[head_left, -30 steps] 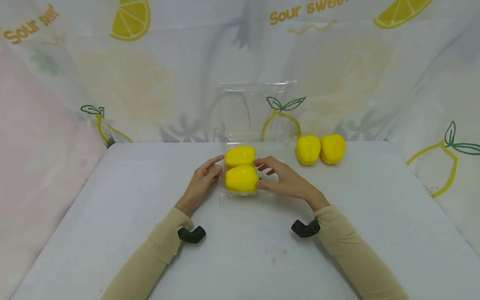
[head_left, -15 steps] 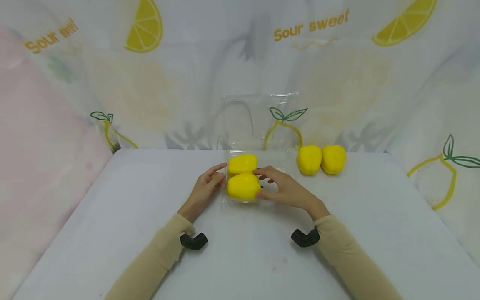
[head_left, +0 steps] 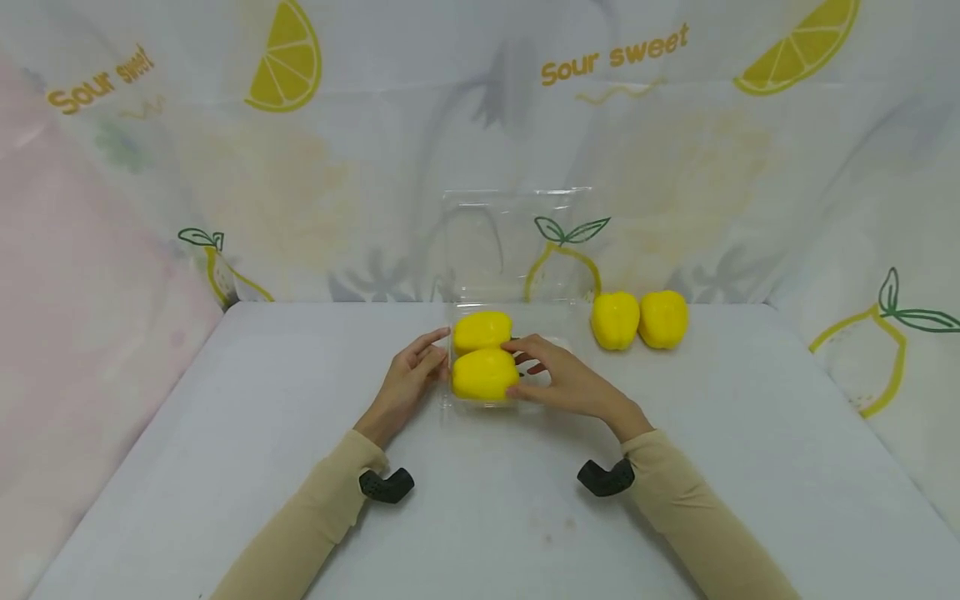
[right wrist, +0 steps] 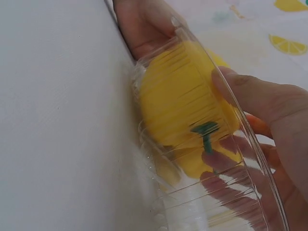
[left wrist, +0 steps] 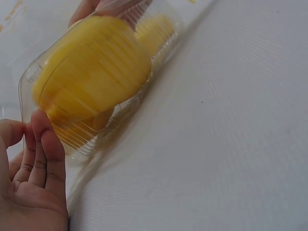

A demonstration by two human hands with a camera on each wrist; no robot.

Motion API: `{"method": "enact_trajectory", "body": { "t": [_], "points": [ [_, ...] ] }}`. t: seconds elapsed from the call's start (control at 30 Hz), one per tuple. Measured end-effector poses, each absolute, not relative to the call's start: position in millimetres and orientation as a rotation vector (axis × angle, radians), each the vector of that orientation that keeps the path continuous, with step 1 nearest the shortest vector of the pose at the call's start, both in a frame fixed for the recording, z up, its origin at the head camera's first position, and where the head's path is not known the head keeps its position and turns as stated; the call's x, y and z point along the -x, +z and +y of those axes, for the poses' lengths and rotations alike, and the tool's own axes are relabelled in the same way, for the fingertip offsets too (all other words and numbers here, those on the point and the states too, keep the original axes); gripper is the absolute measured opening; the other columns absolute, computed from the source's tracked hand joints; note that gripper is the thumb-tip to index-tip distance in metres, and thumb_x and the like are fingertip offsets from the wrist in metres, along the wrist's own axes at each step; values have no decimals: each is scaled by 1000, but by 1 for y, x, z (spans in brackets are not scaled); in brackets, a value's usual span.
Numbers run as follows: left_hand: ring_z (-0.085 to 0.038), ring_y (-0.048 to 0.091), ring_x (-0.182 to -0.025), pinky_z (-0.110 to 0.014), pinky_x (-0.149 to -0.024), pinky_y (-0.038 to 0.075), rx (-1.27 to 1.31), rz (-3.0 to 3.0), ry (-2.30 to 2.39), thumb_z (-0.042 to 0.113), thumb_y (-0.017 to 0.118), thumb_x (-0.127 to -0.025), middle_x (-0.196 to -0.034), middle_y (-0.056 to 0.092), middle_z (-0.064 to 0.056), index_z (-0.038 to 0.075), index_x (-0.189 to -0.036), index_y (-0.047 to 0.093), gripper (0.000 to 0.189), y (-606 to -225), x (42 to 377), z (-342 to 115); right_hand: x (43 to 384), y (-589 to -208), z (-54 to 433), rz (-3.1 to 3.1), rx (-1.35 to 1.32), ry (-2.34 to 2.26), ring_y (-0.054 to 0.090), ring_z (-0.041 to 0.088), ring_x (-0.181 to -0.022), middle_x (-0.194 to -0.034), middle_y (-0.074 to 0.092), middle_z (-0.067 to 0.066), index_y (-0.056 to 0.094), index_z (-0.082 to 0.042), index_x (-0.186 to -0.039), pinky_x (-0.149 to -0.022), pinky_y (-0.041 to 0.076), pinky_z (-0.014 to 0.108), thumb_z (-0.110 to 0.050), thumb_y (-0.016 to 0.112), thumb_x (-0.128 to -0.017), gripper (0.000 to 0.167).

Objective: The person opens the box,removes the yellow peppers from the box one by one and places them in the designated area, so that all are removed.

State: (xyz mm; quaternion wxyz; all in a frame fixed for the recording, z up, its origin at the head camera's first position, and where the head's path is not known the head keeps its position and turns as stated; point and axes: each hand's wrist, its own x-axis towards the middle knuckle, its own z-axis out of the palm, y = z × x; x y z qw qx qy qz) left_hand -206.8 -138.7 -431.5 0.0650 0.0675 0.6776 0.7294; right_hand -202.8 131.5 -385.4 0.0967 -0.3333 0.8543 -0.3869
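Observation:
Two yellow bell peppers lie on their sides in the left half of a clear plastic clamshell box: a near pepper and a far pepper behind it. My left hand pinches the box's left rim between thumb and fingers, as the left wrist view shows. From the right, my right hand reaches inside the box and holds the near pepper, thumb on its right end and index finger at its far side. Through the ribbed wall a green stem shows beside the right fingers.
The box's transparent lid stands raised at the back, near the lemon-print cloth backdrop. To the right of the box, two more yellow peppers, one left and one right, stand side by side on the white table.
The head view has tilted slightly, so the scene sits lower in the picture. Hands, peppers and box keep nearly the same places relative to each other.

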Motion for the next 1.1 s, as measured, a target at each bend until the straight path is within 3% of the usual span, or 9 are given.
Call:
{"method": "enact_trajectory", "body": {
  "t": [0.23, 0.77, 1.1],
  "points": [
    [-11, 54, -67, -21, -74, 51, -221, 2036, 2213, 24, 52, -98, -75, 57, 2, 11, -137, 47, 41, -432, 208, -138, 204, -384, 131, 2471, 937, -1179, 55, 24, -117, -138, 48, 5, 41, -17, -141, -97, 48, 40, -37, 70, -85, 67],
    [-9, 54, -65, -19, -72, 51, -231, 2050, 2216, 24, 52, -98, -75, 57, 4, 11, -138, 46, 42, -429, 209, -137, 207, -385, 129, 2473, 934, -1227, 56, 26, -120, -138, 47, 9, 41, -11, -139, -100, 47, 38, -31, 72, -84, 66],
    [-9, 53, -62, -19, -69, 50, -213, 2075, 2192, 21, 50, -99, -73, 56, 4, 12, -137, 47, 40, -432, 209, -137, 205, -382, 130, 2431, 855, -1318, 52, 29, -123, -142, 41, 7, 40, -15, -139, -101, 46, 41, -30, 70, -86, 63]
  ]
}}
